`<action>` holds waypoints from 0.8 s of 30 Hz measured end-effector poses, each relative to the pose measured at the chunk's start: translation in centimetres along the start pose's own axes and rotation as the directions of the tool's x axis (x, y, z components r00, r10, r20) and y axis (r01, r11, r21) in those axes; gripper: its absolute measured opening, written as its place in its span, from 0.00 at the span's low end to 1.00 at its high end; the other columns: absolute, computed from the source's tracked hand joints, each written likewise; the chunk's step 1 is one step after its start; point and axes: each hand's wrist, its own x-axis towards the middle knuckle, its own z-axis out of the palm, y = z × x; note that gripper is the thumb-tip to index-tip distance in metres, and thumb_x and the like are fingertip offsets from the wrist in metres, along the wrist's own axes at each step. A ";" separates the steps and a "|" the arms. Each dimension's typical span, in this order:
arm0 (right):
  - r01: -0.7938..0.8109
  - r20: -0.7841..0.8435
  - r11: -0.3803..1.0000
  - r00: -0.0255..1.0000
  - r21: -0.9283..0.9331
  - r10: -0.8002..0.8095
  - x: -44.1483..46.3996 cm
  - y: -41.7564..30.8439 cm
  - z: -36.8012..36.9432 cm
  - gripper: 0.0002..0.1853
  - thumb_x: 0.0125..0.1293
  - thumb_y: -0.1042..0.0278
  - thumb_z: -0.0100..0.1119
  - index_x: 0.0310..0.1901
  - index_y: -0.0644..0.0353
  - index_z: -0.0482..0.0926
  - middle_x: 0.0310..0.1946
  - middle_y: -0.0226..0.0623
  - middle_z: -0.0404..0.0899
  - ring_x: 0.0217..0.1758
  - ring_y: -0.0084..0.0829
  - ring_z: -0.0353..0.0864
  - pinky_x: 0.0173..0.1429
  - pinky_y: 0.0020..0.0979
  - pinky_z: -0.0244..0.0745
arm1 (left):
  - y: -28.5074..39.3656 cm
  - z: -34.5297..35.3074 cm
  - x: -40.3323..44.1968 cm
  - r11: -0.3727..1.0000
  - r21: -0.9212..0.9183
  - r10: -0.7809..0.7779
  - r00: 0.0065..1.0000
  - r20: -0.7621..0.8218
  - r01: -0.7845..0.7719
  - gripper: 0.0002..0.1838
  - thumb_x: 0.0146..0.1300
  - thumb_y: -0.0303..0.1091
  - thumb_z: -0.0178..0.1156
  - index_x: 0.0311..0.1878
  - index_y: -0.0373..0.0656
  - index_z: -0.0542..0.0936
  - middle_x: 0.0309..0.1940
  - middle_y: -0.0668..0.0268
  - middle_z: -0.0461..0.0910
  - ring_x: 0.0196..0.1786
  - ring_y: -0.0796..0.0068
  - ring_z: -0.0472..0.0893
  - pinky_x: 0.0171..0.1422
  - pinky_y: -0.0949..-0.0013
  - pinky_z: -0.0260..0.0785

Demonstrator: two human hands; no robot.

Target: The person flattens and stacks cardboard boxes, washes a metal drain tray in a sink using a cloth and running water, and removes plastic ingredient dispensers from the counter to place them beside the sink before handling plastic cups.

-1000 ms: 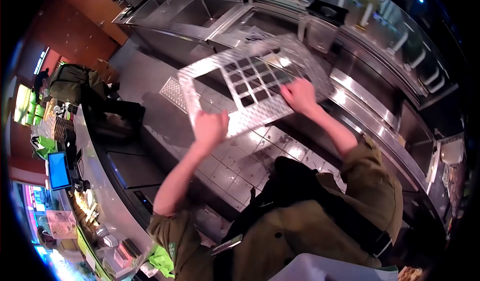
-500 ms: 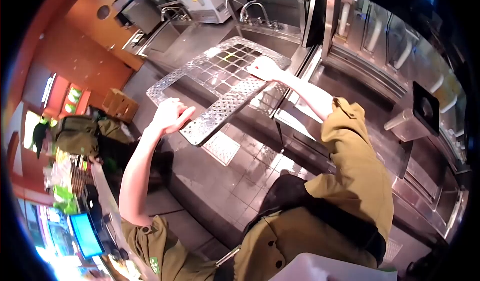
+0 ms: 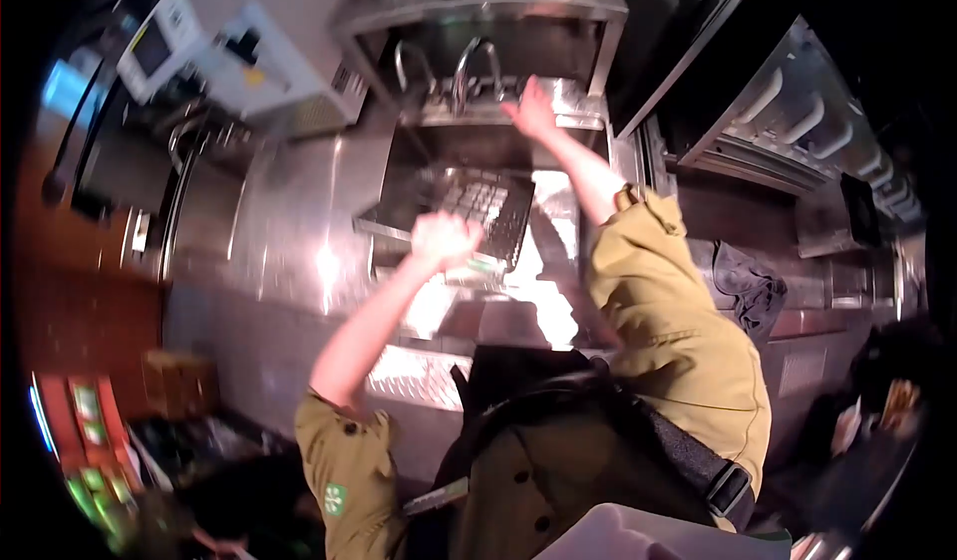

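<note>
The perforated metal grid panel point(image 3: 513, 216) is tilted in the sink basin point(image 3: 409, 151), its far part lower inside the basin. My left hand point(image 3: 444, 241) is closed on the panel's near side, with its fingertips partly hidden. Off the panel, my right hand point(image 3: 533, 114) is stretched toward the back of the sink, beside the curved faucet point(image 3: 464, 80). Its thumb and fingers are apart, and nothing shows in it. Motion blur softens both hands.
A white and grey machine point(image 3: 269, 52) stands at the back left. A metal shelf point(image 3: 498, 7) is above the sink. Dark cloth point(image 3: 748, 286) lies on the right counter. A cardboard box point(image 3: 179, 383) is at the lower left.
The view has turned toward the sink. The panel has come down into the basin from above the floor and counter edge. My right hand has left the panel and moved toward the faucet.
</note>
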 end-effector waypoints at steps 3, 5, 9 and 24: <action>-0.024 -0.040 1.000 0.999 0.006 0.025 2.6 1.5 4.0 0.32 0.50 0.66 0.54 0.54 0.71 0.53 0.49 0.57 0.63 0.50 0.51 0.65 0.52 0.41 0.64 | -2.2 4.8 3.2 0.967 -0.247 -0.088 0.993 -0.080 0.066 0.23 0.51 0.47 0.42 0.17 0.39 0.76 0.20 0.55 0.77 0.28 0.60 0.78 0.31 0.60 0.71; -0.067 -0.051 0.998 0.996 0.001 0.067 2.4 1.4 3.3 0.24 0.49 0.75 0.50 0.50 0.70 0.58 0.45 0.57 0.66 0.45 0.51 0.69 0.46 0.42 0.67 | -2.4 9.9 3.8 0.979 0.057 0.205 0.912 -0.355 -0.198 0.24 0.53 0.47 0.40 0.18 0.39 0.78 0.16 0.56 0.76 0.23 0.57 0.77 0.29 0.59 0.70; 0.150 -0.105 0.959 0.986 0.242 -0.128 3.7 4.3 3.1 0.18 0.52 0.71 0.46 0.48 0.55 0.69 0.44 0.42 0.72 0.44 0.44 0.73 0.47 0.36 0.69 | -0.3 7.6 3.9 0.974 -0.171 -0.165 0.984 -0.070 0.151 0.27 0.55 0.50 0.39 0.19 0.38 0.78 0.19 0.54 0.77 0.26 0.56 0.78 0.33 0.59 0.69; -0.981 -0.614 -0.078 0.049 -0.178 0.788 -24.2 23.5 -27.5 0.46 0.41 0.21 0.37 0.60 0.42 0.54 0.58 0.65 0.44 0.59 0.60 0.50 0.58 0.59 0.42 | -1.9 21.0 8.6 0.832 -0.536 0.218 0.803 0.554 0.144 0.27 0.51 0.56 0.47 0.37 0.39 0.77 0.34 0.44 0.74 0.41 0.50 0.74 0.45 0.58 0.65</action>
